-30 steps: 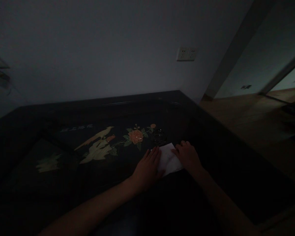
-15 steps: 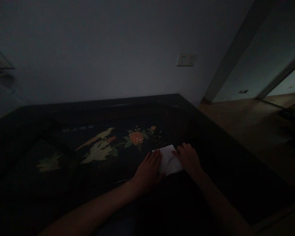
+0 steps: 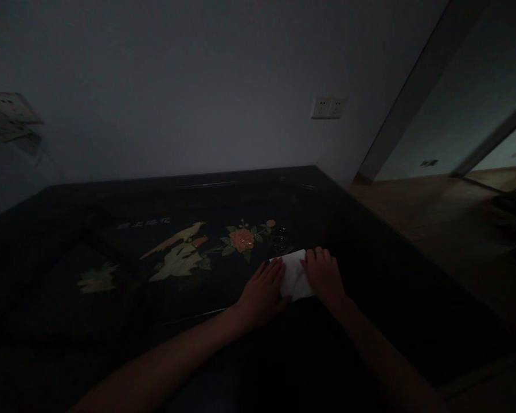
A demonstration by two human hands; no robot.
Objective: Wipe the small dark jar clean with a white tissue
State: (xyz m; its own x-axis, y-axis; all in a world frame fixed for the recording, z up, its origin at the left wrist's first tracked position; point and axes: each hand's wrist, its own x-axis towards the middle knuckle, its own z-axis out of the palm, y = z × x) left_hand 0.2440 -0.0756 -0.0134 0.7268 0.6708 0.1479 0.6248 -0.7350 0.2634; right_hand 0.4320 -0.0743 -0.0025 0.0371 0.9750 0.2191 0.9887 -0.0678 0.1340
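Note:
A small, slightly creased white tissue lies on the dark glossy table. My left hand rests over its left edge, fingers stretched out flat and the thumb near the lower edge. On the opposite side, my right hand has its fingers curled over the right edge, with the thumb tip against the white surface. Just beyond the tissue, an inlaid pink flower with green leaves decorates the tabletop. In the dim light, what lies under the fingers is hidden.
An inlaid pale bird design lies to the left on the tabletop. A pale wall rises behind the table, bearing a double socket. More sockets are at the far left. Wooden floor runs beyond the right edge.
The right hand has shifted slightly left and its fingers now cover more of the tissue's upper right corner. The hands are a little closer together. The view has turned slightly left.

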